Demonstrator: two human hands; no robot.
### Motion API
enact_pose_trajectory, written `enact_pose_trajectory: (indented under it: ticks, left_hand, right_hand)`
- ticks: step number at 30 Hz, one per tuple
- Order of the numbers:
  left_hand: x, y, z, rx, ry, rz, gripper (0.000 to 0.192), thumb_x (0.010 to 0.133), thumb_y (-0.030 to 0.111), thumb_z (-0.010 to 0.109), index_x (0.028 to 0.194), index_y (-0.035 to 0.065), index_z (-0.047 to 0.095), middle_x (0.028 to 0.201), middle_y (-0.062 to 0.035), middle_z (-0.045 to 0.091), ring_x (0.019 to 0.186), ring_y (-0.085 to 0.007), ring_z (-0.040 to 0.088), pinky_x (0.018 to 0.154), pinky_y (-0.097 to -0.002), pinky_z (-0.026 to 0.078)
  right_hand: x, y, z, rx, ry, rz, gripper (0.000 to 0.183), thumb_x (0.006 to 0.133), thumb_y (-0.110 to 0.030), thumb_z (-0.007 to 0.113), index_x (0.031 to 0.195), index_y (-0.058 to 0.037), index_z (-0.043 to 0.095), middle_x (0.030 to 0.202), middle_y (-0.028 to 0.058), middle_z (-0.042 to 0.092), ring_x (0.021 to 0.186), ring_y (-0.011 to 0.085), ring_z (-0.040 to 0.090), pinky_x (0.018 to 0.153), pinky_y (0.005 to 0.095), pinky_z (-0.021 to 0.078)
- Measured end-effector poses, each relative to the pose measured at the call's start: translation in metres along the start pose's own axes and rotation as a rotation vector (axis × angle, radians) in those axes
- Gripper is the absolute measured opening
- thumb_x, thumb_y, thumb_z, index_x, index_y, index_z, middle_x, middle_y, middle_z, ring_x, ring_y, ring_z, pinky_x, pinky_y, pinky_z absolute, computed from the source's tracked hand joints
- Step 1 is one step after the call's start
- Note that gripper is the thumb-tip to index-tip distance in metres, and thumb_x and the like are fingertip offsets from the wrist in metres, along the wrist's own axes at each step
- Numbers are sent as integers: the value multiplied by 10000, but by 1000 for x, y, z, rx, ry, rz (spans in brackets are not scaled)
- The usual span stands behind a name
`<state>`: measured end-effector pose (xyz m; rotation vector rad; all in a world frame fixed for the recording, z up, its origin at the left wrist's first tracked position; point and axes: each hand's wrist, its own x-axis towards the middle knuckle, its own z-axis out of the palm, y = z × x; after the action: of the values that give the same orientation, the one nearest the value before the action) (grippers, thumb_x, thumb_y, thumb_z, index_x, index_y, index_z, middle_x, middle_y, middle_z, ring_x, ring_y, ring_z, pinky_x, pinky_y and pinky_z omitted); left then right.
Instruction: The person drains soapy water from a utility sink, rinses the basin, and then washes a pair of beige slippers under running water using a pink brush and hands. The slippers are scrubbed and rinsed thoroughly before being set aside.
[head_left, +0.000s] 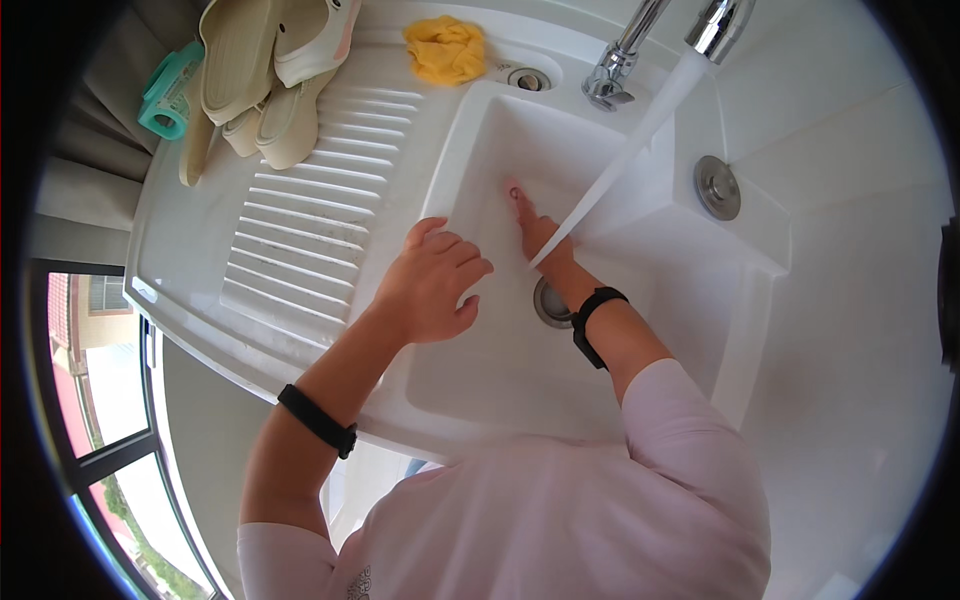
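My left hand (439, 281) is over the left rim of the white sink basin (480, 375), its fingers curled loosely and spaced apart with nothing between them. Down inside the basin, my right hand (540, 232) reaches toward the left wall with a finger stretched out. A small dark ring-like mark (514, 193) shows by that fingertip; whether it is on the finger or the wall I cannot tell. Running water (622, 161) falls from the chrome faucet (712, 34) across my right hand near the wrist. My right forearm partly covers the metal drain (551, 304).
Left of the basin is a ribbed washboard (307, 217). Beige shoes (289, 127) are stacked at its far end, beside a teal plastic item (174, 90). A yellow cloth (446, 51) lies on the back ledge. A metal stopper (718, 187) sits on the right ledge.
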<state>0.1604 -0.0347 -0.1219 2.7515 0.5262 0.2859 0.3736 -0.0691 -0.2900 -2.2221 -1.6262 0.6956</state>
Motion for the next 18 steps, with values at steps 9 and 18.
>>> enact_pose_trajectory:
  ticks: [9,18]
  left_hand:
    - [1,-2,0,-16,-9,-21,317,674,189,638,985,132,624,956,-20,593,1002,-192,523,1069,-438,249]
    - [-4,-3,3,3,14,-26,332,643,154,667,972,134,631,955,-21,598,983,-193,528,1056,-441,273]
  right_hand:
    - [11,3,-2,-143,71,-107,492,908,-167,435,1385,-201,322,848,192,630,731,357,641,596,435,514]
    - [-23,15,1,-205,121,-28,519,891,-169,436,1390,-134,299,824,202,624,727,334,645,587,433,511]
